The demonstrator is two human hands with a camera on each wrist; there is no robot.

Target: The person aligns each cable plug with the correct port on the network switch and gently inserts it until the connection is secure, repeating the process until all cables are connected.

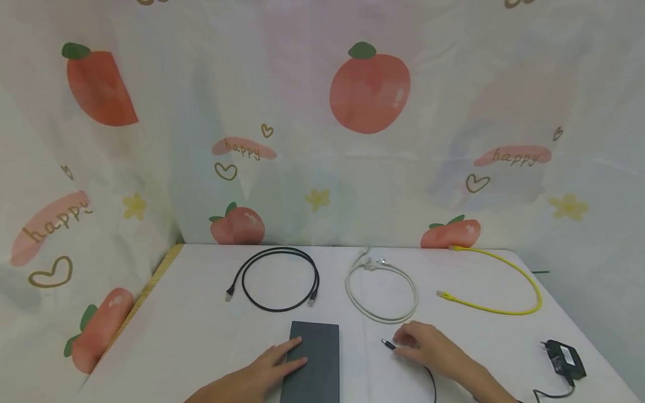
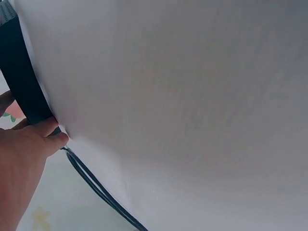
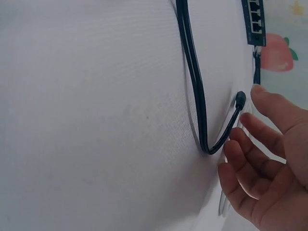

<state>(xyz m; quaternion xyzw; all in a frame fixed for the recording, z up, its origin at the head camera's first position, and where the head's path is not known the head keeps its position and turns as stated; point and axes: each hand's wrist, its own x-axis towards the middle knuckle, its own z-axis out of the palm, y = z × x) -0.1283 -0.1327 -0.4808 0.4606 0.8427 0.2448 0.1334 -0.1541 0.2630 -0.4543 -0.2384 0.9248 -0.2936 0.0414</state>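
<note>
My left hand [image 1: 267, 369] rests on a flat dark network switch [image 1: 317, 358], two fingers spread over its top. In the left wrist view, other fingers of the left hand [image 2: 29, 144] lie against the side of the switch [image 2: 21, 72]. Rows of ports show on the switch [image 3: 256, 19] in the right wrist view. To the right of it, my right hand [image 1: 433, 347] is beside a black barrel plug [image 1: 388, 344] on a thin cord. The right wrist view shows loosely bent fingers around the plug [image 3: 240, 100], with a gap between thumb and fingers.
Behind the hands lie a coiled black network cable [image 1: 279, 309], a coiled white cable [image 1: 383, 321] and a curved yellow cable [image 1: 504, 311]. A black power adapter [image 1: 565, 358] with its cord sits at the right. A patterned curtain [image 1: 373, 179] stands along the table's back edge.
</note>
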